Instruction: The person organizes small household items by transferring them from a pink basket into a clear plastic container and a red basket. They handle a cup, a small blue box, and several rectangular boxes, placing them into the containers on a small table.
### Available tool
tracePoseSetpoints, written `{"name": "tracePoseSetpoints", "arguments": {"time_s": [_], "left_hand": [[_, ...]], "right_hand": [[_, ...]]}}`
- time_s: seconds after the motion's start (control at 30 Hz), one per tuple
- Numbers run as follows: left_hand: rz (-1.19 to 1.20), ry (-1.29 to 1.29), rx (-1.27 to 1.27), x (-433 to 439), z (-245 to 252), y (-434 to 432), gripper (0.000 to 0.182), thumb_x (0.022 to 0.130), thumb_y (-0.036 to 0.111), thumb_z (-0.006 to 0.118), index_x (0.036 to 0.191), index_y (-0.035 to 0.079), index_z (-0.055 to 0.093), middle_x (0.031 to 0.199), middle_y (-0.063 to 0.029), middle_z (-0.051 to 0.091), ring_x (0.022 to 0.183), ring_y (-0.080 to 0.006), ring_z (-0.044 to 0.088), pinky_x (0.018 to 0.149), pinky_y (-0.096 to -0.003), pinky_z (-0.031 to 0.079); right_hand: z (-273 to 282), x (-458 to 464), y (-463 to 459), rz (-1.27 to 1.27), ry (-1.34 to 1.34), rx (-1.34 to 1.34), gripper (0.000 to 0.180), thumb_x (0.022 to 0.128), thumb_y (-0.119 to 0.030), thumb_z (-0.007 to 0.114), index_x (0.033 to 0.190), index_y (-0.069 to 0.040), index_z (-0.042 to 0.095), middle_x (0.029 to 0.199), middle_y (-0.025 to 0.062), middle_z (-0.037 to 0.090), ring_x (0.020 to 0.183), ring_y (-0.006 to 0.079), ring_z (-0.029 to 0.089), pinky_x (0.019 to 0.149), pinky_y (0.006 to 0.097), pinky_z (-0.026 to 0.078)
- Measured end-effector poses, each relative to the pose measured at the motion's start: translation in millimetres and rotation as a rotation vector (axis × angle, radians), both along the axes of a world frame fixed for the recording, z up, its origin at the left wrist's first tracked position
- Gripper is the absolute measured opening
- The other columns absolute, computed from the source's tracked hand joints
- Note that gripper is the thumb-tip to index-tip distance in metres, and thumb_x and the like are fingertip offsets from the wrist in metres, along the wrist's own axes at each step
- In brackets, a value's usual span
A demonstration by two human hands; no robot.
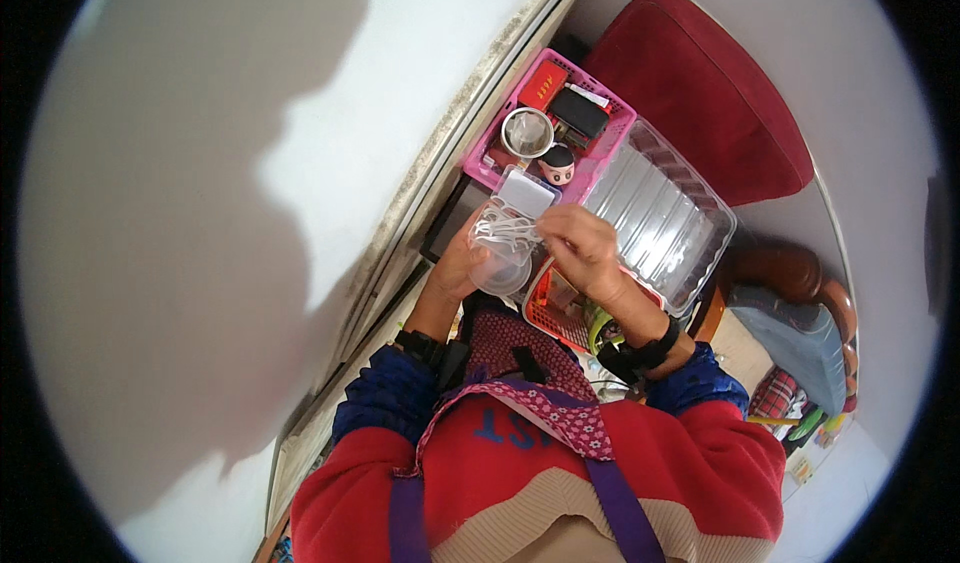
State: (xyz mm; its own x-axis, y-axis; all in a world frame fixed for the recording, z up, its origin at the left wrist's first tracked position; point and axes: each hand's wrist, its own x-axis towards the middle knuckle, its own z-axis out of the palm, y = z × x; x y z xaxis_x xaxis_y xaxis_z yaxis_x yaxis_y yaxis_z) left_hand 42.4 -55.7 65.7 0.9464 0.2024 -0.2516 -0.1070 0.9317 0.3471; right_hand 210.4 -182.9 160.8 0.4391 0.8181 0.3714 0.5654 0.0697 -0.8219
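In my left hand (456, 261) is a small clear plastic box, its hinged lid (526, 192) raised at the far side. White dental floss picks (504, 227) lie heaped in the box. A translucent round container (501, 272) sits at the near side of the box, against my left fingers. My right hand (581, 249) reaches in from the right, its fingertips pinched at the ends of the picks and slightly blurred. How many picks it grips is hidden.
Beyond my hands stands a pink plastic basket (606, 169) holding a black case, a red box, a round tin and a cartoon figure head (557, 164). To its right is a clear ribbed plastic bin (660, 218). An orange basket (553, 323) sits below my right forearm. A wall borders the left.
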Motion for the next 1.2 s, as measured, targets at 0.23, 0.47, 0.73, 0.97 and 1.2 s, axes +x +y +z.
{"name": "tracePoseSetpoints", "arguments": {"time_s": [0.23, 0.47, 0.73, 0.97, 1.2], "left_hand": [[-0.038, -0.046, 0.068, 4.9, 14.4, -4.3, 0.091, 0.078, 0.02, 0.082, 0.149, 0.003, 0.027, 0.137, -0.0117, 0.051, 0.126, -0.0249, 0.052, 0.107, -0.0413, 0.042], [-0.052, -0.044, 0.005, 16.6, 34.9, -9.8, 0.088, 0.073, 0.006, 0.082, 0.148, 0.007, 0.035, 0.137, -0.0119, 0.053, 0.125, -0.0251, 0.053, 0.106, -0.0394, 0.043], [-0.211, -0.07, 0.074, 34.9, 60.9, -18.0, 0.084, 0.074, 0.004, 0.082, 0.146, 0.01, 0.038, 0.135, -0.0095, 0.055, 0.123, -0.0219, 0.054, 0.104, -0.0374, 0.044], [-0.407, -0.157, 0.041, 44.6, 95.6, -35.2, 0.087, 0.071, 0.006, 0.084, 0.146, 0.009, 0.039, 0.136, -0.0097, 0.054, 0.125, -0.0237, 0.053, 0.106, -0.0386, 0.043], [-0.465, -0.165, 0.104, 59.0, 121.8, -50.5, 0.09, 0.072, 0.01, 0.084, 0.147, 0.008, 0.035, 0.137, -0.009, 0.052, 0.125, -0.0227, 0.053, 0.107, -0.0381, 0.043]], "right_hand": [[7.1, -10.9, -13.4, 0.048, -0.165, -0.008, 0.023, 0.074, 0.002, 0.07, 0.096, -0.001, 0.066, 0.094, 0.0124, 0.064, 0.083, 0.0304, 0.064, 0.069, 0.0365, 0.054], [22.5, -16.1, -37.4, -0.144, -0.015, -0.154, 0.019, 0.08, -0.001, 0.071, 0.098, 0.0, 0.066, 0.088, 0.0147, 0.062, 0.076, 0.0317, 0.064, 0.065, 0.0363, 0.053], [53.4, -32.2, -66.4, -0.253, -0.181, -0.161, 0.018, 0.079, 0.001, 0.069, 0.097, -0.002, 0.068, 0.086, 0.0141, 0.063, 0.071, 0.0336, 0.065, 0.059, 0.0397, 0.054], [80.0, -31.4, -98.0, -0.73, 0.264, -0.152, 0.033, 0.093, -0.013, 0.063, 0.124, 0.0, 0.058, 0.102, 0.0077, 0.062, 0.089, 0.015, 0.06, 0.073, 0.0284, 0.05], [119.8, -35.0, -108.4, -0.516, -0.05, -0.081, 0.022, 0.082, 0.002, 0.066, 0.104, 0.003, 0.064, 0.097, 0.0189, 0.065, 0.087, 0.0317, 0.066, 0.075, 0.0343, 0.052]]}}
